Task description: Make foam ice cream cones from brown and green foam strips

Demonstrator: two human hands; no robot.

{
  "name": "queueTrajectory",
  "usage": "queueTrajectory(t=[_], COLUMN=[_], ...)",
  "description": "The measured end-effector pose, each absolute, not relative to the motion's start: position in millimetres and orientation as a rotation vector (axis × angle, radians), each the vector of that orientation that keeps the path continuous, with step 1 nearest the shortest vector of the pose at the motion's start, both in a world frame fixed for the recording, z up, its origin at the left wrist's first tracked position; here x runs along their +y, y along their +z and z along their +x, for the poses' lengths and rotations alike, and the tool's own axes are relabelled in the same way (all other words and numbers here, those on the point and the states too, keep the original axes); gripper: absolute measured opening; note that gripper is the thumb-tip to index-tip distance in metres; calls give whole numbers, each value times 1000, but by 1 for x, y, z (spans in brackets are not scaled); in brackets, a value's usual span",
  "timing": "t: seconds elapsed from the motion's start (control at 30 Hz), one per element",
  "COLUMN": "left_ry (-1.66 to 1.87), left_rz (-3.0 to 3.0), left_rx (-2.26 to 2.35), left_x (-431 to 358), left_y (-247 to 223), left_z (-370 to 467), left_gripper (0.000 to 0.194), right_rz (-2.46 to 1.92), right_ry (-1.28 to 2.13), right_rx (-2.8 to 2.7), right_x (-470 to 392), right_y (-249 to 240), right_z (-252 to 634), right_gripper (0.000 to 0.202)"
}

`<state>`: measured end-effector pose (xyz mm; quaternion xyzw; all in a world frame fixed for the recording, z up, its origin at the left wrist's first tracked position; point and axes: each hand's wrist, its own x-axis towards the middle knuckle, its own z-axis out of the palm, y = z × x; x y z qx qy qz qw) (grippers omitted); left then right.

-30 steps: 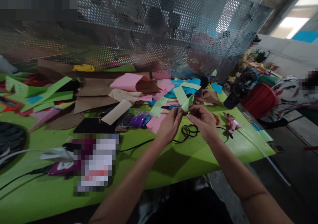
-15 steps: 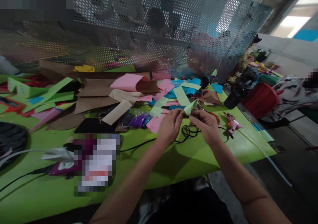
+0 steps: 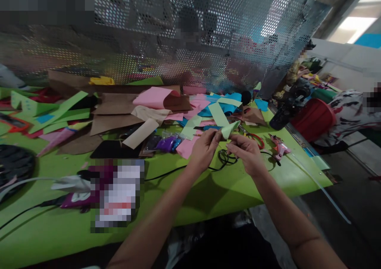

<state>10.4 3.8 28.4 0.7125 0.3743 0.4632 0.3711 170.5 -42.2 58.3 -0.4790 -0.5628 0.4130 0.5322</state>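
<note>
A small light green sheet piece [image 3: 228,129], curled into a cone-like shape, stands up between my hands over the green table. My left hand [image 3: 204,149] is closed, its thumb and fingers pinching the piece from the left. On the other side my right hand [image 3: 247,153] has its fingers curled and thumb drawn in, with the fingertips close to the piece's lower end; what they pinch is too small to make out. Beneath both hands lies a coiled black cord [image 3: 225,157]. A pink glue gun [image 3: 279,148] with a long pale glue stick rests to the right.
Scissors with red-orange handles [image 3: 258,140] lie behind my right hand. Pink, blue, brown and green sheets [image 3: 154,98] cover the back of the table [image 3: 226,193]. A purple packet [image 3: 166,142] sits left of my hands. Behind rises a perforated metal panel [image 3: 208,42]; a red bucket [image 3: 314,116] stands at right.
My right hand's fingertips have drawn slightly down and away from the light green piece. My left hand keeps its pinch on it. The view has shifted a little.
</note>
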Motion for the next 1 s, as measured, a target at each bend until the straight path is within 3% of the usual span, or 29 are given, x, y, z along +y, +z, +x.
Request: queueTrajectory(t=[0.5, 0.7, 1.0], left_ry=[1139, 1189, 1206], left_rz=[1839, 1734, 1714], left_rx=[966, 947, 888], left_x=[3, 7, 8], left_y=[25, 19, 19], left_z=[12, 14, 14], left_gripper=[36, 41, 33], right_rz=[-1135, -1146, -1118], right_ry=[1046, 899, 916], right_rx=[-1371, -1396, -1458], right_x=[-42, -42, -46], right_y=[58, 43, 42], right_z=[177, 180, 178], right_gripper=[34, 21, 19])
